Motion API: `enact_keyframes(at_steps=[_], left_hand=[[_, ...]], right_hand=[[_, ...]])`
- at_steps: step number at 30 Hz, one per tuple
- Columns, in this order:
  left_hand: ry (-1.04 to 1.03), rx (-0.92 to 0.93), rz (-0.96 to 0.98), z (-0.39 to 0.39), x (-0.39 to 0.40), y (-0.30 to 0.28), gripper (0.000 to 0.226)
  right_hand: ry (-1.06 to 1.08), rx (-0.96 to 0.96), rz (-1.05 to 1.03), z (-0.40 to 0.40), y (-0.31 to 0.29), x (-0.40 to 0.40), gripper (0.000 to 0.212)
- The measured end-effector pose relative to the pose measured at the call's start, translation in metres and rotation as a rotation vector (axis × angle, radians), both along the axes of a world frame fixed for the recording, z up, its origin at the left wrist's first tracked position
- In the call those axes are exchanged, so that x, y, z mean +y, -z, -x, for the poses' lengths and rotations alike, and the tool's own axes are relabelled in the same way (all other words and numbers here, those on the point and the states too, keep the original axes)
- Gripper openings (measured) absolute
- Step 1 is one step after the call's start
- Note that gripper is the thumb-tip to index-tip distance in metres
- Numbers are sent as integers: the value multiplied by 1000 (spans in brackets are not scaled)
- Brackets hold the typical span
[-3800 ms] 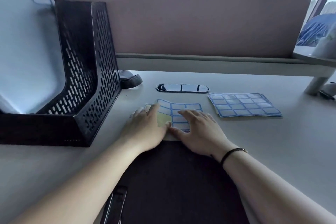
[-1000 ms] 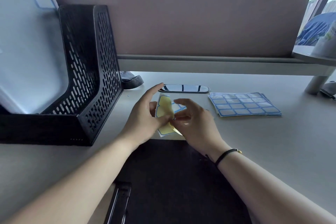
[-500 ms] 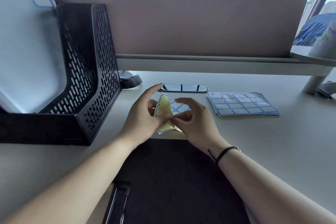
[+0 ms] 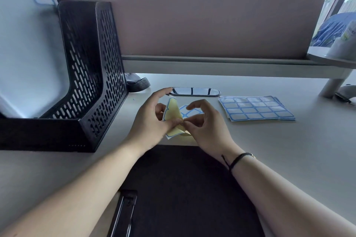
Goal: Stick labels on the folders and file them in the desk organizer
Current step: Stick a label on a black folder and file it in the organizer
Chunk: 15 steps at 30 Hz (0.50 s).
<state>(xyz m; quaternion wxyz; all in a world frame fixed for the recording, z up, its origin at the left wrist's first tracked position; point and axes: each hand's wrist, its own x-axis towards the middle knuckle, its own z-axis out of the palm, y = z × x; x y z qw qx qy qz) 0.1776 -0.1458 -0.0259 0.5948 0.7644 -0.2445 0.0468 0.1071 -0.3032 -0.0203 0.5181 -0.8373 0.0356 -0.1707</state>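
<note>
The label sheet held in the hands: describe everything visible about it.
The label sheet is a thin, flexible sheet, bent so its pale yellow backing faces the camera, while blue-outlined white labels show on the part beyond. Some labels look already taken, leaving a stepped blue edge at its left. It is lifted off the desk, just past the black folder. The left hand and right hand pinch it where their fingertips meet, at its near edge. Whether a label is lifting cannot be told.

No writing can be read; the label sheets [image 4: 256,108] right of the hands show only blank blue-bordered boxes.
</note>
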Motion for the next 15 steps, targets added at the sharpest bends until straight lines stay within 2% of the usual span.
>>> enact_keyframes(at_steps=[6,15], left_hand=[[-7,12,23,3,-2,-2,62],[-34,119,107,2,0,-4,60]], right_hand=[[-4,-20,26,0,1,1,29],[28,-90,105,-2,4,1,42]])
